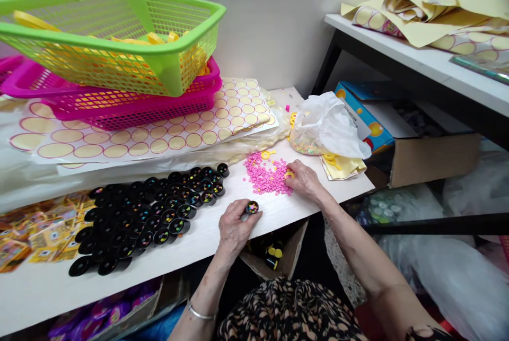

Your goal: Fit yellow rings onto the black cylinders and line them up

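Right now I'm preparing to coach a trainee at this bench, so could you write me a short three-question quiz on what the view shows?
1. What does the left hand hold?
2. True or false: the lime-green basket is stacked above a magenta basket.
3. The right hand is at:
A) the blue printed box
B) the pile of pink pieces
C) the sheet of printed circles

Key:
1. A small black cup with coloured pieces in it.
2. True.
3. B.
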{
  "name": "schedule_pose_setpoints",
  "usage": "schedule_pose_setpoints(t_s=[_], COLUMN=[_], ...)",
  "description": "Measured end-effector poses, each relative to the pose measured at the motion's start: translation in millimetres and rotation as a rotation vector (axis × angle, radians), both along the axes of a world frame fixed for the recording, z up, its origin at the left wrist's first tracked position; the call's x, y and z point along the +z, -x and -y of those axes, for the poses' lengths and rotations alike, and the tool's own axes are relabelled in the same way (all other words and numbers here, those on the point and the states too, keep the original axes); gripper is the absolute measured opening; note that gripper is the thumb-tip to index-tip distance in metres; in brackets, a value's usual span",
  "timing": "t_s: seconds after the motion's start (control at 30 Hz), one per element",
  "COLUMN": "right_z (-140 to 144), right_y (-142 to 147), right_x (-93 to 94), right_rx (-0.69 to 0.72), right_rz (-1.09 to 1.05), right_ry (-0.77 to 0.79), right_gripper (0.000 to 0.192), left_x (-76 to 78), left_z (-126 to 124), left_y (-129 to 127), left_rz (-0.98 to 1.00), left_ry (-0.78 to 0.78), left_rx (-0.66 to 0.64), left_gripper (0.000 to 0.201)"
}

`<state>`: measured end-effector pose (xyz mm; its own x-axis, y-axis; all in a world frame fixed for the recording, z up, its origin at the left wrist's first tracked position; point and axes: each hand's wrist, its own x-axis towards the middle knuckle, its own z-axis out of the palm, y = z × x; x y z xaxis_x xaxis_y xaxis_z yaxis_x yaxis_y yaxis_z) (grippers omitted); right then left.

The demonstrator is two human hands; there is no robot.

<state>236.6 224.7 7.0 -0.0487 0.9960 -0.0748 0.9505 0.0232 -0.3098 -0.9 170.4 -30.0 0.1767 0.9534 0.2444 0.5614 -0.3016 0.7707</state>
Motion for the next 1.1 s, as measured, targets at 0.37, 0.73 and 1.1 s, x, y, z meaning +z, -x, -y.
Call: schedule_pose_setpoints(t_s=[0.37,0.73,1.1], right_z=[-15,13,1], right_y=[-22,-28,-42], right_x=[-22.2,-9.6,-29.7], right_rx=[-0.006,0.285,0.042], right_rz=[-0.341,-0.215,-0.700], right_ry=[-0.219,-0.184,-0.277], right_gripper=[0.010,0.023,0.014], left_x=[-1.2,-3.1,-9.5], left_z=[0,18,20], left_y=[0,-7,-49], left_rz=[0.024,-0.165,-0.431], left_ry=[0.000,-0.639,-0.423], left_rx=[0.002,0.049,-0.601], left_gripper=[0.023,0.054,0.056])
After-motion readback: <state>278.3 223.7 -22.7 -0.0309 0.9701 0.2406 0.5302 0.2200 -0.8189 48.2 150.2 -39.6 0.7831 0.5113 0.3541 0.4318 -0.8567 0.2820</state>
